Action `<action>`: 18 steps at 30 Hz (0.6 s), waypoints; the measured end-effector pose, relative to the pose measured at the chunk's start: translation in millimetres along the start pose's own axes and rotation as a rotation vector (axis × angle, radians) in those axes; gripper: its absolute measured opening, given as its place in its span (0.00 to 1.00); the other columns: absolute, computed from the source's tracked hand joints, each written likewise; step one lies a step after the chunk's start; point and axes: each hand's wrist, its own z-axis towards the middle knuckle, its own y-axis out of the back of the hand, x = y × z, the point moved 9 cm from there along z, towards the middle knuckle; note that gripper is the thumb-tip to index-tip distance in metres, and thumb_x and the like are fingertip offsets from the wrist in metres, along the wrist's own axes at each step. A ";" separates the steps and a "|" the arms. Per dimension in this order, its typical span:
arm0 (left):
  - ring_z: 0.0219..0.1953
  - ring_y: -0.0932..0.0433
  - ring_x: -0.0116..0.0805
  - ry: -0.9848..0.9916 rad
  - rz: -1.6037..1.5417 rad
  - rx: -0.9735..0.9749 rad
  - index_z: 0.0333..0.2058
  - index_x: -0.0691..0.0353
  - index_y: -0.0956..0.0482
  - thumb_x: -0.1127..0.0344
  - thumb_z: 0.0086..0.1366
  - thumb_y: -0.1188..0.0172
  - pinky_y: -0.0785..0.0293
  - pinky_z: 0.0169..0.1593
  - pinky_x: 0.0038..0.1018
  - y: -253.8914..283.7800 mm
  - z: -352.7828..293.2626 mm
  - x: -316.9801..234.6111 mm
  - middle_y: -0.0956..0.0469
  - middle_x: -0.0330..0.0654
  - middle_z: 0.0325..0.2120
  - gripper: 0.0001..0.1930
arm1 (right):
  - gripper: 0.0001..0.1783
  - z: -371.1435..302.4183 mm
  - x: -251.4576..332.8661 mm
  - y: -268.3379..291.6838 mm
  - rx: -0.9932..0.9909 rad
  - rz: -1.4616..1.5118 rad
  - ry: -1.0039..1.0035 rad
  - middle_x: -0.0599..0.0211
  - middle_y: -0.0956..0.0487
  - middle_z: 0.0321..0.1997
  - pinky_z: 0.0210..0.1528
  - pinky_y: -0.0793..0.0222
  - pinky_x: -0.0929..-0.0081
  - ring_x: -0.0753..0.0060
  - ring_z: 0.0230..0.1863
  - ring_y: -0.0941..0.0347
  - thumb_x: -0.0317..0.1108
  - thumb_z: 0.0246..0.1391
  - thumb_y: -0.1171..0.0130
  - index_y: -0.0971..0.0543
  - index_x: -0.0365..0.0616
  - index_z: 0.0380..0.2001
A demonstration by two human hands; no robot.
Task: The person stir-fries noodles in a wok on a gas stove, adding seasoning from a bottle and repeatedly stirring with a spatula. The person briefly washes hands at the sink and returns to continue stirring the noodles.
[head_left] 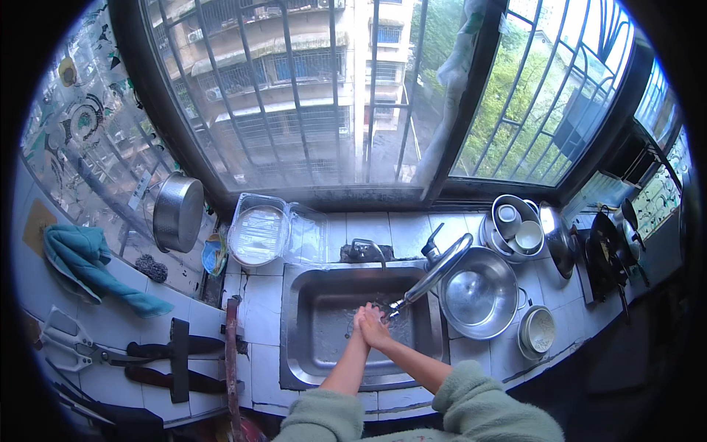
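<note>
Fingers (362, 315) of both hands pressed flat together, holding nothing, over the rectangular stainless steel sink (309, 353) sunk in the white tiled counter (258, 295). Left hand (360, 324) against right hand (375, 329). Long chrome swivel faucet spout (431, 276): rigid, likely wet-slick; grip mid-tube. Long axis slants from the sink's back right corner down-left, nozzle just beside the hands.

Both hands (370, 324) meet over the sink (309, 361), faucet (434, 272) right, pot (479, 295) beyond it.
</note>
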 end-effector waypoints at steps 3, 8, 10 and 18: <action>0.42 0.21 0.36 0.071 -0.090 0.188 0.45 0.51 0.21 0.54 0.73 0.50 0.25 0.49 0.38 -25.1 -9.8 22.1 0.20 0.37 0.42 0.13 | 0.25 -2.1 2.0 4.1 0.148 0.037 0.077 0.47 0.25 0.59 0.69 0.49 0.52 0.50 0.68 0.36 0.41 0.62 0.56 0.25 0.35 0.53; 0.35 0.20 0.33 -0.049 0.288 -0.043 0.39 0.54 0.17 0.60 0.67 0.41 0.24 0.41 0.33 6.4 -7.1 17.7 0.18 0.36 0.35 0.08 | 0.24 23.9 4.7 71.0 0.104 -0.101 0.308 0.45 0.25 0.58 0.72 0.54 0.49 0.48 0.68 0.38 0.37 0.60 0.55 0.25 0.33 0.54; 0.27 0.19 0.32 -0.227 0.807 -0.232 0.33 0.56 0.14 0.65 0.61 0.33 0.24 0.33 0.30 27.2 -10.6 -10.8 0.16 0.34 0.27 0.04 | 0.24 40.6 18.2 107.4 -0.071 -0.356 0.442 0.43 0.25 0.58 0.73 0.56 0.47 0.47 0.69 0.39 0.35 0.60 0.55 0.26 0.32 0.54; 0.36 0.16 0.41 -0.589 1.481 -0.402 0.38 0.60 0.13 0.64 0.63 0.39 0.23 0.42 0.32 21.7 -75.1 -61.6 0.14 0.47 0.32 0.10 | 0.24 137.4 42.2 203.2 -0.621 -1.046 0.627 0.42 0.25 0.56 0.77 0.68 0.45 0.46 0.70 0.41 0.32 0.59 0.52 0.27 0.29 0.55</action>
